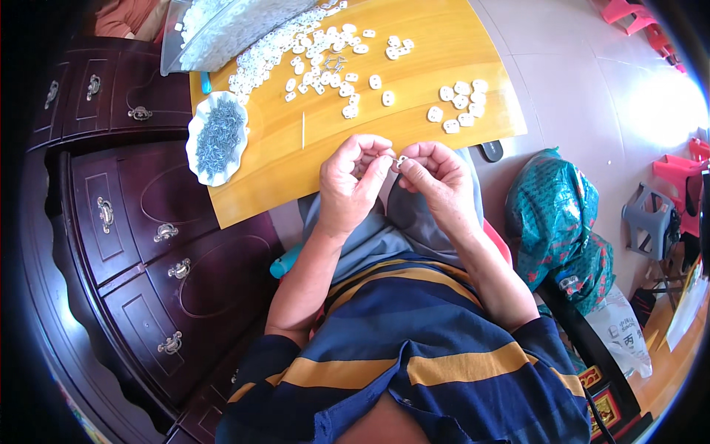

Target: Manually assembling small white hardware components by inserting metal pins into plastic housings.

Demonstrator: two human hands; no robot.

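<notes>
My right hand pinches a small white plastic piece with holes in it between thumb and fingertips. Right against it, my left hand is closed in a pinch; a thin, tiny thing seems to be between its fingertips, too small to name. Both hands are held above my lap, at the near edge of the wooden table. Beyond them, many similar white plastic pieces lie scattered. On the left stands a white scalloped dish filled with small grey metal screws or pins.
A clear bin of white pieces stands at the far left. A group of white pieces lies on the right. A thin white stick rests mid-table. Dark wooden drawers flank my left, a green bag my right.
</notes>
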